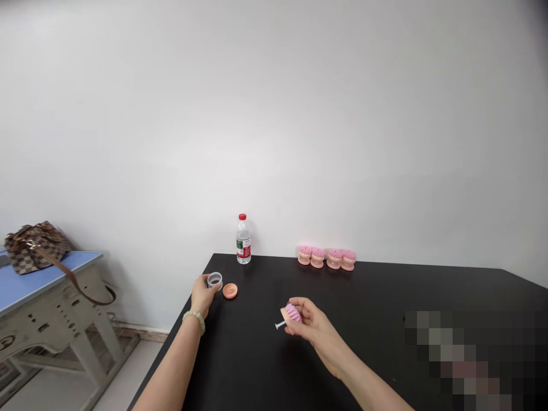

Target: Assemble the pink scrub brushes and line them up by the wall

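Note:
My left hand (204,294), with a beaded bracelet at its wrist, has its fingers closed round a clear round cup (214,280) at the table's left side. Just right of the cup lies a peach-coloured round cap (230,291). Nearer the middle, my right hand (306,321) grips a pink bristled brush head (293,313) by its sides. The brush head is tilted, and a white stem (280,325) sticks out of its peach base toward the lower left.
Along the wall, several pink brushes with peach bases (334,259) stand in a row on the black table (385,297). A red-capped water bottle (244,242) stands at the back left. A checkered bag (38,248) rests on a blue desk (81,261) further left.

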Demonstrator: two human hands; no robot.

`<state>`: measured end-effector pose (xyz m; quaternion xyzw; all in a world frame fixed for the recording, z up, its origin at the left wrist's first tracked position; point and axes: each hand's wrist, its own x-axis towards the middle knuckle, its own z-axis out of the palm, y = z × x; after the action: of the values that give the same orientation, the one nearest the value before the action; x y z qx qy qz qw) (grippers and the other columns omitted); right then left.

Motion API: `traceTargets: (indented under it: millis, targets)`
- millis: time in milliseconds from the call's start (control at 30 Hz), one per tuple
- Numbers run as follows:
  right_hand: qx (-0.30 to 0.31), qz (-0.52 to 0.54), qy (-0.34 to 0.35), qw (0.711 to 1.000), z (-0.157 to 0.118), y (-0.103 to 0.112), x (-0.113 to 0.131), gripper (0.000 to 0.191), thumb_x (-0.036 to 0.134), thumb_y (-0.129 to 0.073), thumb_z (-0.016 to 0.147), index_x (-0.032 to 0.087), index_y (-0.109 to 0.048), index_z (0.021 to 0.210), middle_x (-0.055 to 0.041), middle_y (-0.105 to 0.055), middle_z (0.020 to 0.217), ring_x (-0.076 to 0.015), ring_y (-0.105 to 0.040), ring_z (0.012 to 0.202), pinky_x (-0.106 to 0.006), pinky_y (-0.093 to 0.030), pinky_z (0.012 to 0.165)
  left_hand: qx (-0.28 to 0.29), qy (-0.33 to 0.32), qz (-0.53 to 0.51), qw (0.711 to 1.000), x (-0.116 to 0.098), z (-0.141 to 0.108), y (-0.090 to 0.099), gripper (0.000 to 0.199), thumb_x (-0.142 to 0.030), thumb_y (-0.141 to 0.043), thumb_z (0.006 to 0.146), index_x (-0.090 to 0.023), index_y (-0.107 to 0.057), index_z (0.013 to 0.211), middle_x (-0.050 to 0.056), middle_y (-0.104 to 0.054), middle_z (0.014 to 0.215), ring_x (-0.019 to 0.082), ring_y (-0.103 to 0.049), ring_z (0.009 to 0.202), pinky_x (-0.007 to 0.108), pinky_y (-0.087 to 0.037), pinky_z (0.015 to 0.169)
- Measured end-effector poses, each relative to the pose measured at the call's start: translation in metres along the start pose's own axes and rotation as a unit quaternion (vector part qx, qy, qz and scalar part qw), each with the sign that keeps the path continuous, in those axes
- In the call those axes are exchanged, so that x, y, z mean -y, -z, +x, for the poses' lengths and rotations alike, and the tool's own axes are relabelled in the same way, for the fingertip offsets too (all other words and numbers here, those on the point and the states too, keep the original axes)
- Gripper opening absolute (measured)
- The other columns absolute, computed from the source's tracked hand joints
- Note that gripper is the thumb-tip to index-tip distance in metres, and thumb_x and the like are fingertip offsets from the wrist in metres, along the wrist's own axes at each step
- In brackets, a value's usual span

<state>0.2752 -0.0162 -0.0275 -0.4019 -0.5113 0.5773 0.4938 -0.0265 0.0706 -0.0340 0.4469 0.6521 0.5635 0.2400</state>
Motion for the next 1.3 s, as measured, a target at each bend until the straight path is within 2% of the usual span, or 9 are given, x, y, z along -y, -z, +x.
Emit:
traceTargets:
  millis: [100, 200, 267, 400, 533, 733, 900, 1100, 1300]
  targets:
    - [-0.024, -0.009, 0.053, 0.998, 0.006, -0.003, 0.004, 0.051, 0.041, -0.083, 0.071, 0.021, -0.058, 0.111, -0.0062, -0.066, 0.107, -0.0234, -0.067, 0.096, -0.041, -0.054, 0.089, 0.044, -0.035, 0.011, 0.998, -0.009, -0.018, -0.003, 0.027, -0.031, -0.067, 0.089, -0.016, -0.063, 0.112, 0.006, -0.067, 0.112, 0.022, -0.066, 0.097, 0.043, -0.056, 0.085]
    - [-0.065, -0.014, 0.129, 0.989, 0.011, -0.004, 0.002, 0.054, 0.040, -0.084, 0.070, 0.022, -0.057, 0.113, -0.0088, -0.066, 0.113, -0.0270, -0.065, 0.109, -0.042, -0.053, 0.096, 0.143, -0.091, -0.003, 0.986, -0.021, -0.049, -0.018, 0.029, -0.020, -0.079, 0.071, -0.018, -0.063, 0.095, 0.000, -0.070, 0.090, 0.020, -0.067, 0.083, 0.035, -0.053, 0.079]
    - [-0.077, -0.015, 0.175, 0.981, 0.012, -0.004, -0.004, 0.053, 0.038, -0.083, 0.071, 0.022, -0.056, 0.115, -0.0096, -0.065, 0.114, -0.0274, -0.065, 0.110, -0.041, -0.053, 0.096, 0.204, -0.114, -0.017, 0.972, -0.025, -0.071, -0.030, 0.029, -0.018, -0.078, 0.065, -0.021, -0.063, 0.090, -0.002, -0.070, 0.085, 0.020, -0.067, 0.078, 0.032, -0.052, 0.075]
    - [-0.070, -0.062, 0.207, 0.974, 0.007, -0.004, -0.018, 0.048, 0.029, -0.076, 0.077, 0.024, -0.054, 0.119, -0.0091, -0.064, 0.117, -0.0255, -0.066, 0.109, -0.039, -0.053, 0.096, 0.286, -0.132, -0.031, 0.949, -0.026, -0.105, -0.050, 0.032, -0.018, -0.076, 0.064, -0.022, -0.064, 0.094, 0.000, -0.067, 0.089, 0.021, -0.064, 0.080, 0.032, -0.051, 0.072]
    - [-0.063, -0.134, 0.200, 0.969, -0.001, -0.003, -0.024, 0.046, 0.023, -0.071, 0.079, 0.024, -0.054, 0.121, -0.0075, -0.063, 0.117, -0.0244, -0.066, 0.111, -0.039, -0.052, 0.099, 0.334, -0.136, -0.037, 0.932, -0.026, -0.120, -0.053, 0.035, -0.024, -0.079, 0.068, -0.024, -0.065, 0.100, 0.004, -0.064, 0.100, 0.023, -0.062, 0.087, 0.032, -0.050, 0.071]
    - [-0.035, -0.191, 0.211, 0.958, -0.007, -0.004, -0.024, 0.047, 0.016, -0.068, 0.077, 0.024, -0.056, 0.121, -0.0074, -0.062, 0.116, -0.0239, -0.066, 0.108, -0.037, -0.054, 0.094, 0.373, -0.155, -0.061, 0.913, -0.030, -0.130, -0.047, 0.034, -0.033, -0.076, 0.078, -0.027, -0.065, 0.109, 0.007, -0.062, 0.108, 0.027, -0.061, 0.097, 0.035, -0.050, 0.077]
    - [-0.018, -0.204, 0.216, 0.955, -0.011, -0.006, -0.022, 0.048, 0.014, -0.067, 0.075, 0.026, -0.056, 0.121, -0.0062, -0.060, 0.114, -0.0228, -0.065, 0.103, -0.035, -0.056, 0.089, 0.381, -0.152, -0.061, 0.910, -0.030, -0.132, -0.044, 0.034, -0.036, -0.077, 0.077, -0.029, -0.068, 0.109, 0.008, -0.063, 0.108, 0.028, -0.061, 0.095, 0.035, -0.049, 0.075]
    - [0.007, -0.193, 0.224, 0.955, -0.014, -0.007, -0.020, 0.047, 0.013, -0.068, 0.074, 0.027, -0.057, 0.118, -0.0051, -0.058, 0.112, -0.0212, -0.064, 0.099, -0.032, -0.055, 0.085, 0.388, -0.126, -0.079, 0.910, -0.031, -0.132, -0.042, 0.034, -0.032, -0.081, 0.073, -0.028, -0.069, 0.104, 0.005, -0.066, 0.103, 0.025, -0.062, 0.089, 0.031, -0.046, 0.072]
    - [0.025, -0.190, 0.230, 0.954, -0.016, -0.006, -0.020, 0.045, 0.018, -0.070, 0.079, 0.027, -0.057, 0.120, -0.0069, -0.057, 0.115, -0.0226, -0.063, 0.102, -0.033, -0.054, 0.087, 0.421, -0.064, -0.131, 0.895, -0.027, -0.129, -0.044, 0.042, -0.037, -0.084, 0.068, -0.025, -0.067, 0.105, 0.003, -0.066, 0.099, 0.022, -0.058, 0.083, 0.030, -0.044, 0.071]
